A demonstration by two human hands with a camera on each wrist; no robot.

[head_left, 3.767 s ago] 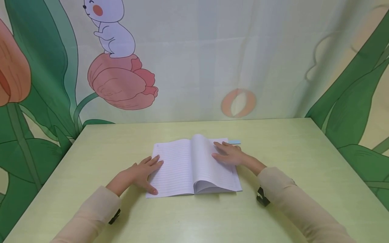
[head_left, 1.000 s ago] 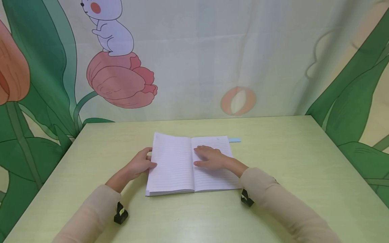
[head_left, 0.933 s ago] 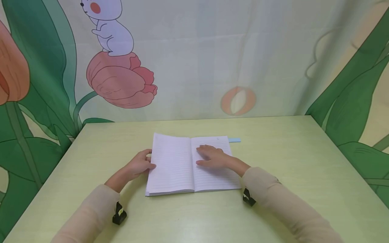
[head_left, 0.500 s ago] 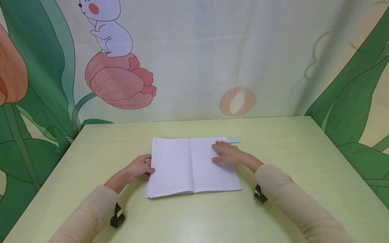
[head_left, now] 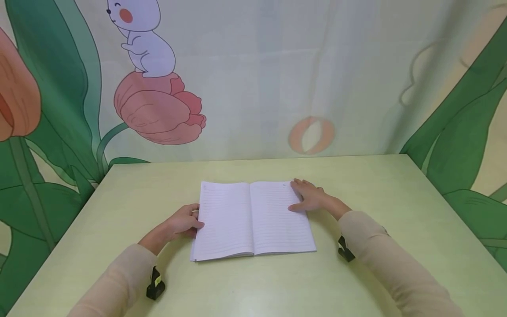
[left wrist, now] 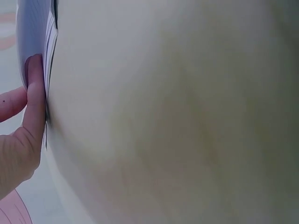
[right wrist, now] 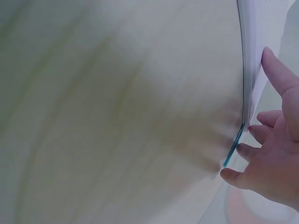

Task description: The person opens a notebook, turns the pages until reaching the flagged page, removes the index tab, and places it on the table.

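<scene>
An open notebook (head_left: 229,220) with lined white pages lies on the table, both halves nearly flat. My left hand (head_left: 182,221) holds the left page edge, thumb on top and fingers under the sheets; the left wrist view shows a finger against a curved page (left wrist: 33,28), with other sheets beneath. At the upper right edge of the notebook, my right hand (head_left: 310,197) lies with its fingers extended and its thumb on the right page. A thin blue strip (right wrist: 233,145) juts out from under the notebook there, close to those fingertips; the hand covers it in the head view.
The pale yellow-green table (head_left: 253,286) ends at a curtain (head_left: 245,88) printed with flowers and a white animal. Black wrist devices (head_left: 156,286) hang below both beige sleeves (head_left: 400,268).
My right hand has slid from mid right page to its outer edge, covering the blue strip. The left page has dropped flatter, with my left hand lower along its edge.
</scene>
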